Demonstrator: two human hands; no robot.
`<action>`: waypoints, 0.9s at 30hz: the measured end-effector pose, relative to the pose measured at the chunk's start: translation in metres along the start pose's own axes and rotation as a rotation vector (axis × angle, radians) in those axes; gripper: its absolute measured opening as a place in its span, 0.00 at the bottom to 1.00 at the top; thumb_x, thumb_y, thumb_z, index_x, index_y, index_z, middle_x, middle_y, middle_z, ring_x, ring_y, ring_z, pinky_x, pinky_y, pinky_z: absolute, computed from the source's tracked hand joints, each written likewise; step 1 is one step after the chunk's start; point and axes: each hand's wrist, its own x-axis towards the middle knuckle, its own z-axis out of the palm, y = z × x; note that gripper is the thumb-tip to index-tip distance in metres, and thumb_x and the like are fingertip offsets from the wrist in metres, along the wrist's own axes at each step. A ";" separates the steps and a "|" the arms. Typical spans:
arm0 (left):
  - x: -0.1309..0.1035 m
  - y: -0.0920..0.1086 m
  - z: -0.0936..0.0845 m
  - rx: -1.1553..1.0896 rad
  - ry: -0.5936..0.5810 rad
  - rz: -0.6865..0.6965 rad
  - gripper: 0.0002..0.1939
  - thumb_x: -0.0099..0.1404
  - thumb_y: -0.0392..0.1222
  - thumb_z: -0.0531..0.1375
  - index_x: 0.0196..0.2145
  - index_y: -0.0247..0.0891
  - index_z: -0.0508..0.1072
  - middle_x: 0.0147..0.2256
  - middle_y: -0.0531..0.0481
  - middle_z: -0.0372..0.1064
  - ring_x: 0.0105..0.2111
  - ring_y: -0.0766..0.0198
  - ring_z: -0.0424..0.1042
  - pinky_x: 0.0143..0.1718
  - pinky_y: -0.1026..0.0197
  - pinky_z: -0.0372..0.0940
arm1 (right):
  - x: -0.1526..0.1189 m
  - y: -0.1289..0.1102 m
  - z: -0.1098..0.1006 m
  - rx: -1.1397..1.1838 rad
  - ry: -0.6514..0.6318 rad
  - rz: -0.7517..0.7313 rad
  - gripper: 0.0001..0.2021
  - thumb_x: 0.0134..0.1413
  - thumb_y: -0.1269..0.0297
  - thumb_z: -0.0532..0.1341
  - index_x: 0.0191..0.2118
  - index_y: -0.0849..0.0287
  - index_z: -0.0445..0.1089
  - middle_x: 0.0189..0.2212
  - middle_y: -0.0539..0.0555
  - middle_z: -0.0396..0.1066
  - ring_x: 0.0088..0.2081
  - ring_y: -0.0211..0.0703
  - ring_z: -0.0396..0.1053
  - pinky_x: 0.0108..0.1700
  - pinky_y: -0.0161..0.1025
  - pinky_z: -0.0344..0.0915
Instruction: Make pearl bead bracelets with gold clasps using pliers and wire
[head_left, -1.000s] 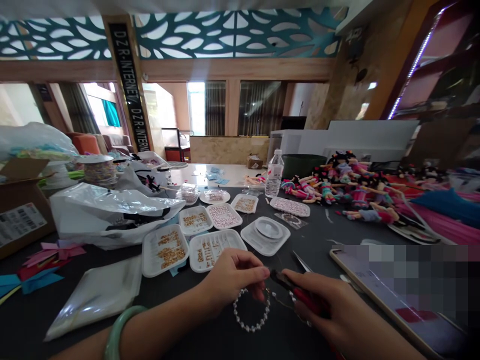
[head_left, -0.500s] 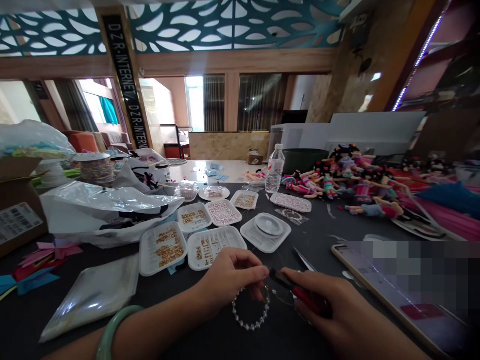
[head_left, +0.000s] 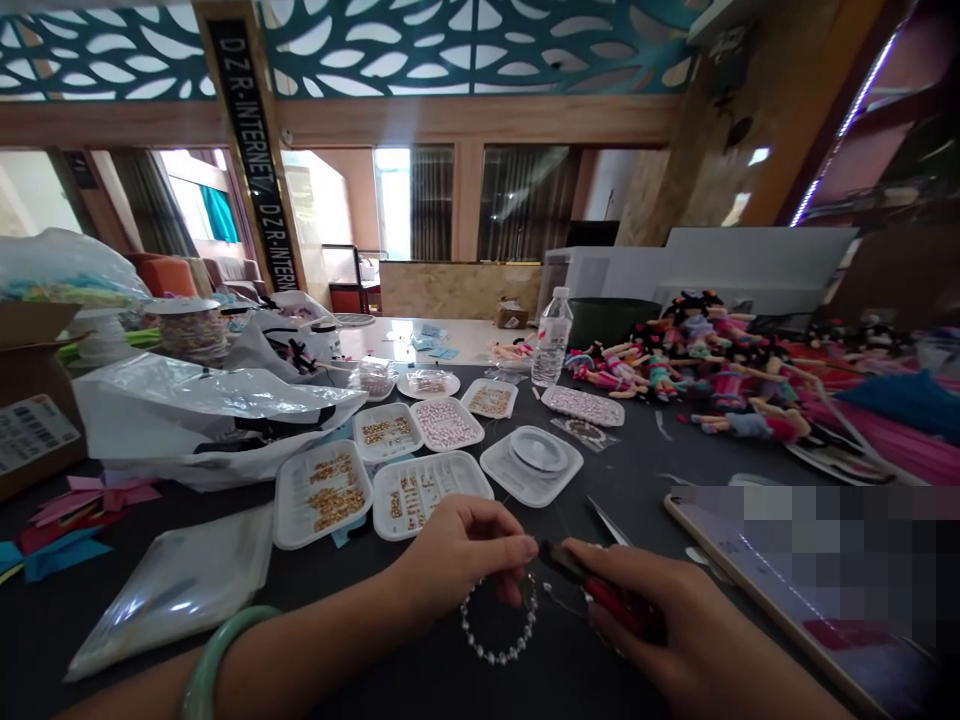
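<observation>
Between thumb and fingers, my left hand (head_left: 480, 548) pinches one end of a beaded bracelet (head_left: 501, 657), its pearly beads hanging in a loop below. My right hand (head_left: 667, 610) is wrapped round red-handled pliers (head_left: 619, 600), their dark jaws close to my left fingertips. Whether the jaws touch the bracelet I cannot tell. A thin strand with a small bead hangs beside the pliers. Just beyond my hands lie a white tray (head_left: 386, 515) of gold beads and a white tray with a round lid (head_left: 491, 460). Pointed metal tips (head_left: 607, 520) show past my right hand.
More trays hold gold beads (head_left: 337, 495) and pink beads (head_left: 448, 428). A phone (head_left: 795, 600) lies at the right, clear plastic bags (head_left: 180, 580) at the left. Farther back stand a water bottle (head_left: 552, 340) and a heap of dolls (head_left: 697, 350). A cardboard box (head_left: 34, 400) sits far left.
My hands hold nearly the same pose, still pinching the bracelet and gripping the pliers. The bracelet loop has swung slightly left, and the view has shifted a little.
</observation>
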 end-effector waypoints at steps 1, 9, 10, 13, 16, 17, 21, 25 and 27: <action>0.000 0.000 0.000 0.004 -0.010 -0.003 0.11 0.52 0.41 0.66 0.23 0.31 0.71 0.17 0.54 0.67 0.16 0.71 0.67 0.19 0.69 0.58 | -0.001 0.000 0.001 -0.022 0.011 0.011 0.19 0.56 0.66 0.57 0.53 0.50 0.70 0.44 0.54 0.76 0.42 0.48 0.75 0.41 0.39 0.72; 0.000 -0.002 0.003 -0.019 -0.008 0.068 0.10 0.51 0.40 0.66 0.23 0.31 0.71 0.16 0.54 0.67 0.15 0.71 0.67 0.18 0.70 0.59 | -0.006 -0.002 0.002 -0.102 0.103 0.025 0.22 0.53 0.70 0.56 0.54 0.52 0.69 0.39 0.56 0.76 0.38 0.47 0.75 0.39 0.40 0.71; 0.001 -0.002 0.003 -0.025 -0.005 0.067 0.10 0.51 0.40 0.66 0.23 0.31 0.71 0.16 0.54 0.67 0.15 0.71 0.67 0.18 0.70 0.59 | -0.007 -0.002 0.002 -0.105 0.117 0.022 0.22 0.52 0.71 0.56 0.53 0.52 0.70 0.39 0.56 0.76 0.38 0.47 0.75 0.39 0.39 0.70; 0.002 -0.004 0.003 -0.032 0.005 0.055 0.10 0.50 0.40 0.66 0.22 0.31 0.70 0.16 0.54 0.67 0.14 0.71 0.67 0.17 0.69 0.59 | -0.007 0.001 0.005 -0.119 0.149 -0.004 0.23 0.51 0.72 0.57 0.54 0.50 0.69 0.38 0.56 0.76 0.37 0.47 0.75 0.38 0.38 0.70; 0.002 -0.004 0.002 -0.027 0.009 0.062 0.10 0.51 0.40 0.66 0.22 0.31 0.71 0.16 0.55 0.67 0.14 0.71 0.67 0.18 0.70 0.59 | -0.006 0.007 0.010 -0.140 0.180 -0.041 0.23 0.51 0.72 0.56 0.54 0.50 0.69 0.36 0.55 0.77 0.34 0.46 0.75 0.35 0.38 0.70; 0.002 -0.004 0.001 -0.022 0.008 0.062 0.10 0.51 0.40 0.66 0.22 0.31 0.71 0.16 0.55 0.67 0.15 0.71 0.67 0.18 0.70 0.59 | -0.006 0.009 0.012 -0.148 0.187 -0.050 0.23 0.51 0.72 0.56 0.54 0.51 0.69 0.35 0.55 0.77 0.33 0.46 0.75 0.34 0.38 0.70; 0.001 0.001 0.002 0.008 0.001 0.040 0.09 0.50 0.39 0.66 0.22 0.30 0.71 0.16 0.54 0.67 0.15 0.71 0.67 0.18 0.70 0.59 | -0.005 0.010 0.016 -0.187 0.189 -0.048 0.24 0.50 0.73 0.56 0.54 0.54 0.68 0.34 0.56 0.76 0.32 0.46 0.75 0.33 0.38 0.71; 0.000 0.004 0.003 -0.011 0.012 0.048 0.10 0.50 0.40 0.66 0.22 0.30 0.70 0.16 0.54 0.67 0.15 0.71 0.67 0.18 0.70 0.59 | -0.005 0.008 0.019 -0.186 0.179 -0.067 0.22 0.54 0.72 0.54 0.54 0.57 0.68 0.38 0.56 0.77 0.35 0.46 0.77 0.35 0.39 0.73; 0.000 0.004 0.003 -0.018 0.010 0.054 0.10 0.50 0.40 0.66 0.22 0.30 0.71 0.16 0.54 0.67 0.15 0.71 0.67 0.18 0.70 0.60 | -0.005 0.008 0.021 -0.167 0.183 -0.091 0.20 0.56 0.69 0.53 0.54 0.58 0.68 0.40 0.57 0.78 0.37 0.46 0.77 0.38 0.39 0.74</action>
